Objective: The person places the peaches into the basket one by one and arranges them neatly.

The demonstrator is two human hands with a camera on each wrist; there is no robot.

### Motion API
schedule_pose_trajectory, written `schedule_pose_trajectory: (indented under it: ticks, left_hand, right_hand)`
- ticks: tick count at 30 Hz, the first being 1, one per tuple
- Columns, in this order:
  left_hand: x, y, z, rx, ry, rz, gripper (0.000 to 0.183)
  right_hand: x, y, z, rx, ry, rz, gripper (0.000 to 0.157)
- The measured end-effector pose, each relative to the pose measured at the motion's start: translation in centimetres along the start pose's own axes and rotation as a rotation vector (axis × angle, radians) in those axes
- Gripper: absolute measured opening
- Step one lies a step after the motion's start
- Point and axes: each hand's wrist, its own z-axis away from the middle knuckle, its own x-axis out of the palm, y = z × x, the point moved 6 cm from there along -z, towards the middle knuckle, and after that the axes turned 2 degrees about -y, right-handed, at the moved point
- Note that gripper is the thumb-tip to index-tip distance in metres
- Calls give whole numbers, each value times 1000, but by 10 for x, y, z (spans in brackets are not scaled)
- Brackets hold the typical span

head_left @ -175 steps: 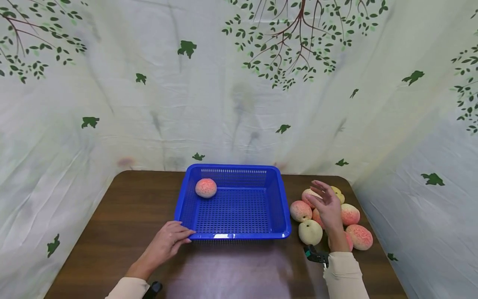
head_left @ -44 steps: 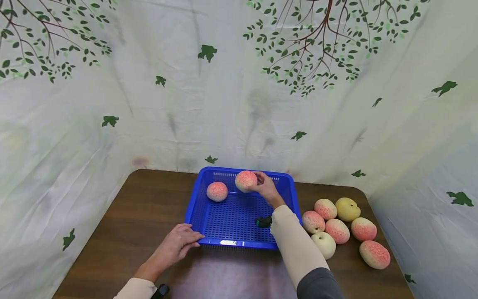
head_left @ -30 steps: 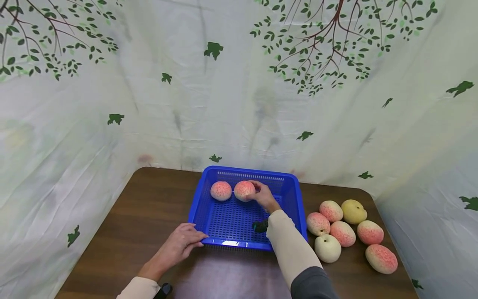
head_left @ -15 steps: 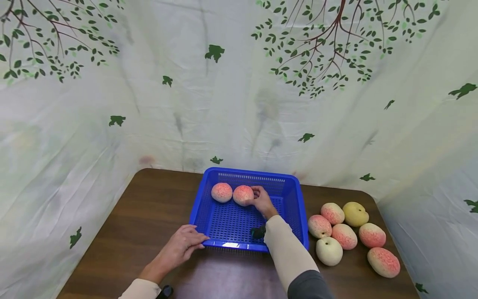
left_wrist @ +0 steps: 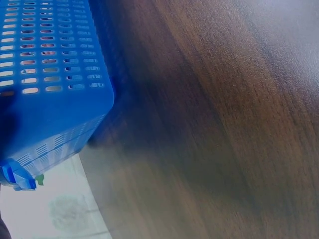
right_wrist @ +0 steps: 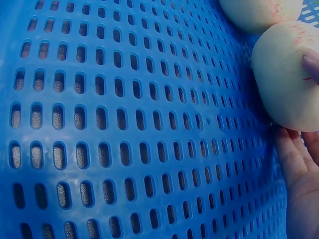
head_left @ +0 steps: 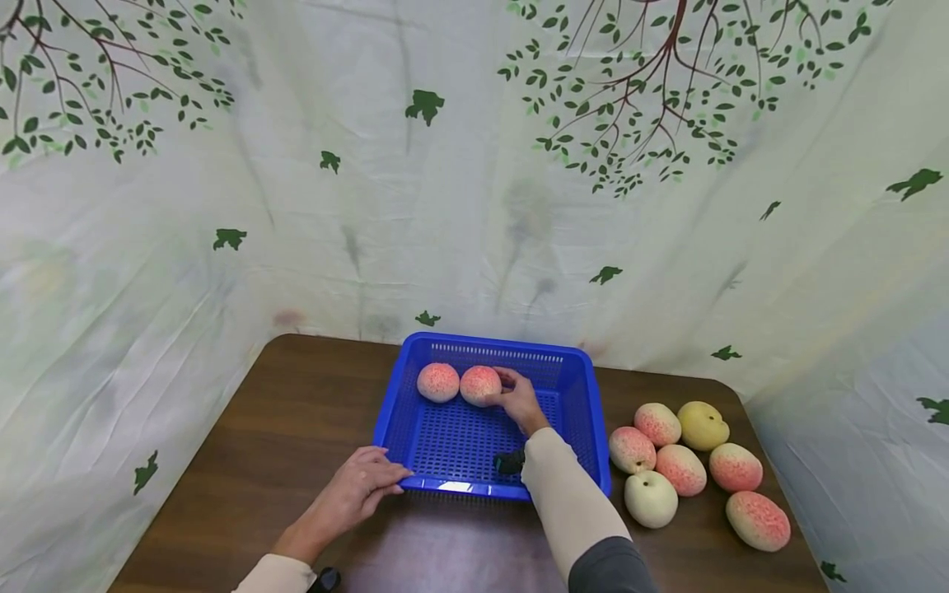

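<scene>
A blue plastic basket with slotted walls and floor stands on the brown table. My left hand holds its near left corner, fingers over the rim and thumb lower on the outside. Inside, my right hand grips a pink-speckled peach from its right side, thumb in front and fingers behind. Just left of it sits another speckled peach. In the right wrist view, the held peach is low by the slotted floor, close against the other peach.
Right of the basket lies a loose group of fruit: several speckled peaches, a pale round one and a yellow one. A leaf-printed cloth hangs behind the table.
My right hand has gone from the fruit group into the basket with a peach, lowering it beside the first and shifting it slightly left. My left hand has stayed at the basket corner.
</scene>
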Motion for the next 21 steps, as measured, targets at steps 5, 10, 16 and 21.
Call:
schedule_pose_trajectory:
  ticks: [5, 10, 16, 21]
  left_hand:
    - [1, 1, -1, 13, -1, 0, 37]
    - [1, 0, -2, 7, -8, -6, 38]
    - [1, -1, 0, -3, -16, -24, 41]
    - [2, 0, 1, -5, -33, -29, 43]
  right_hand:
    - [-3, -3, 1, 3, -19, 21, 68]
    - [-4, -12, 1, 30, -61, 76, 68]
    - [-3, -16, 5, 54, -88, 144, 65]
    - [-4, -17, 11, 75, -87, 178, 65]
